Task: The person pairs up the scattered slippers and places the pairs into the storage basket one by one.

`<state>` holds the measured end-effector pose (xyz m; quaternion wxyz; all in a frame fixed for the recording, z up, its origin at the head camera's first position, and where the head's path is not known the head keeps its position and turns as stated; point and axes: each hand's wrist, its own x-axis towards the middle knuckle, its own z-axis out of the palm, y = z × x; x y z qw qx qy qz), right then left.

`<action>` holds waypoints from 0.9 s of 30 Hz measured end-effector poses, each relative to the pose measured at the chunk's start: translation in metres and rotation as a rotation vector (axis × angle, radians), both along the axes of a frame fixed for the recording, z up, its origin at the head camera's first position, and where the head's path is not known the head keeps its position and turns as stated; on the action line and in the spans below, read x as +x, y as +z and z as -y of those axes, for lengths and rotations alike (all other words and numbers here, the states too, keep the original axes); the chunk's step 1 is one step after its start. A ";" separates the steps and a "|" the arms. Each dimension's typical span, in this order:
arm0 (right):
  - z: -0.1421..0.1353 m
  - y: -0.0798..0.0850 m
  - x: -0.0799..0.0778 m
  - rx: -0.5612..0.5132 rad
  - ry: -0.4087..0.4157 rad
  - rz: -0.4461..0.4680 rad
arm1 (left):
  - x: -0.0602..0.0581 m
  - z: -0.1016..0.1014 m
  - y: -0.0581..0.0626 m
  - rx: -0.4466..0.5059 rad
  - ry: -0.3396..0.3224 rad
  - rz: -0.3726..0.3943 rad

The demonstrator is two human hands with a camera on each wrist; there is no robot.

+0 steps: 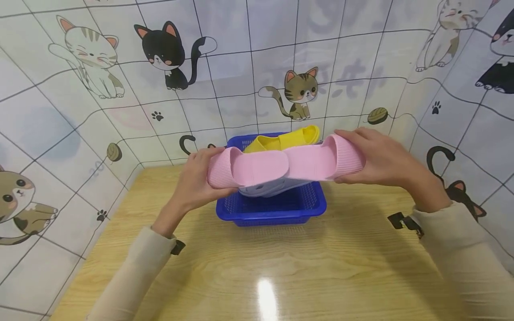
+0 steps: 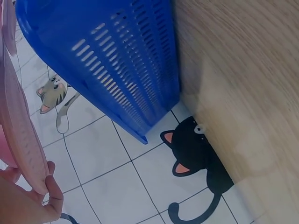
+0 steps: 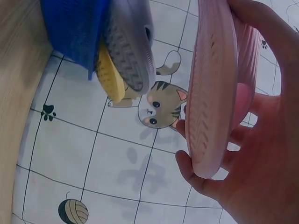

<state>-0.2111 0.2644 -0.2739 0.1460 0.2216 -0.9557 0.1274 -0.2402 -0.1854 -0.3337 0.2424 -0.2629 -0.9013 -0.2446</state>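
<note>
Two pink slide slippers are held up above a blue basket, their heel ends overlapping in the middle. My left hand grips the toe end of the left pink slipper, thumb below and fingers above. On the other side, my right hand holds the right pink slipper by its toe end. Inside the basket lie a yellow slipper and a grey shoe, partly hidden behind the pink pair. In the right wrist view, thumb and fingers wrap the slipper's edge, its patterned sole showing.
The basket stands on a wooden table near the back wall, which has cat drawings and grid lines. Side walls rise at left and right. A light reflection lies on the table's front part.
</note>
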 end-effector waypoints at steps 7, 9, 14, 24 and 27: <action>0.014 -0.001 -0.002 0.005 0.022 -0.039 | 0.002 -0.009 0.004 -0.056 0.003 -0.018; 0.017 -0.001 -0.002 0.005 0.031 -0.041 | 0.002 -0.011 0.004 -0.065 -0.005 -0.021; 0.024 0.001 -0.002 0.000 0.042 -0.011 | 0.003 -0.018 0.006 -0.065 -0.026 -0.022; 0.043 -0.009 -0.012 -0.018 0.143 -0.076 | 0.007 -0.040 0.012 -0.124 -0.041 -0.035; 0.049 -0.010 -0.014 -0.020 0.162 -0.080 | 0.008 -0.046 0.014 -0.139 -0.037 -0.041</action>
